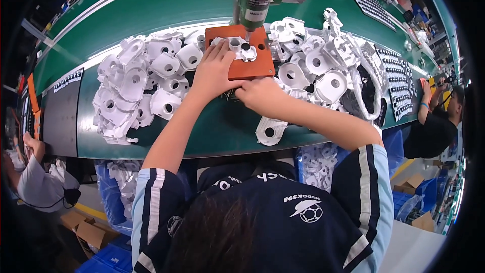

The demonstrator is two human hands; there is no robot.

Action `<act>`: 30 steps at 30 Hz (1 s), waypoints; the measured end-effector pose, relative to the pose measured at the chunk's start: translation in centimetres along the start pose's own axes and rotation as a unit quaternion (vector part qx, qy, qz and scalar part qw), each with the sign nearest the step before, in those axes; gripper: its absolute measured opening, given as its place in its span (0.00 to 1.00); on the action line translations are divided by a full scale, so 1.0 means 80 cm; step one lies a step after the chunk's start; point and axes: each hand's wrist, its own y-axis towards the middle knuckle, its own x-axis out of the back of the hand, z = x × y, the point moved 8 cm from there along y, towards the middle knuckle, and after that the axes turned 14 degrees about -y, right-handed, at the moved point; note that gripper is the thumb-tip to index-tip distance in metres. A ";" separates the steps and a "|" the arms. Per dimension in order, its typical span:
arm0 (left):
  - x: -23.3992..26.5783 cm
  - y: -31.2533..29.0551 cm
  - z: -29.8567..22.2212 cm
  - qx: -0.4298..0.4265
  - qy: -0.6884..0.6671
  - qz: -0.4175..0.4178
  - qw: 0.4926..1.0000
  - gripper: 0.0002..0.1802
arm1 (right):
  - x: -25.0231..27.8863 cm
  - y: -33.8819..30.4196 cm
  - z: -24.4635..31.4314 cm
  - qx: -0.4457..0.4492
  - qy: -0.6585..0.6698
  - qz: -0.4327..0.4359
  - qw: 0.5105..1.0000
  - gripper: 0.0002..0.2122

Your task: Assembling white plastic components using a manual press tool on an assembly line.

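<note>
A white plastic housing part point(235, 45) with a round opening and a dark round piece lies on an orange block point(242, 73). My left hand point(214, 68) rests on the block's left side, its fingers stretched out flat over the part's left end. Directly above the part stands a green press head point(254, 7), its thin tip coming down beside the dark piece. At the block's front edge, my right hand point(262, 96) is closed with curled fingers. Whatever those fingers hold, if anything, is hidden.
White housings are heaped on the left point(134, 83) and right point(316, 63) of the green bench point(202, 139). One housing point(271, 130) lies near its front edge. Trays of small black pieces point(396, 83) stand at right. Blue bins point(108, 192) sit below. Co-workers are at both sides.
</note>
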 end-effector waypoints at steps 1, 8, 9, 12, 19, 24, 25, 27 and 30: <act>0.000 0.001 0.000 0.004 0.001 -0.002 1.000 0.38 | 0.008 -0.005 -0.011 0.005 0.001 0.000 1.000 0.06; 0.006 0.000 -0.003 -0.006 -0.003 -0.006 1.000 0.36 | 0.008 -0.012 -0.165 -0.341 0.340 -0.019 0.876 0.07; 0.006 0.000 -0.004 -0.005 -0.001 -0.010 1.000 0.36 | 0.006 -0.006 -0.169 -0.342 0.339 -0.020 0.876 0.07; 0.003 0.004 -0.006 -0.009 -0.009 -0.003 1.000 0.36 | -0.025 0.010 -0.182 -0.347 0.416 -0.054 0.839 0.12; 0.005 0.000 -0.005 -0.009 -0.003 -0.006 1.000 0.36 | -0.039 0.021 -0.172 -0.387 0.338 -0.052 0.856 0.10; 0.004 -0.001 -0.003 -0.012 -0.005 -0.009 1.000 0.36 | -0.035 0.023 -0.167 -0.369 0.308 -0.090 0.872 0.11; 0.004 -0.001 -0.003 -0.014 -0.007 -0.012 1.000 0.36 | -0.030 0.025 -0.165 -0.353 0.293 -0.105 0.882 0.12; 0.002 0.000 -0.002 -0.015 -0.008 -0.010 1.000 0.36 | -0.032 0.023 -0.166 -0.346 0.284 -0.114 0.887 0.12; 0.006 0.001 -0.006 -0.018 -0.009 -0.011 1.000 0.36 | -0.025 0.022 -0.166 -0.341 0.284 -0.119 0.888 0.11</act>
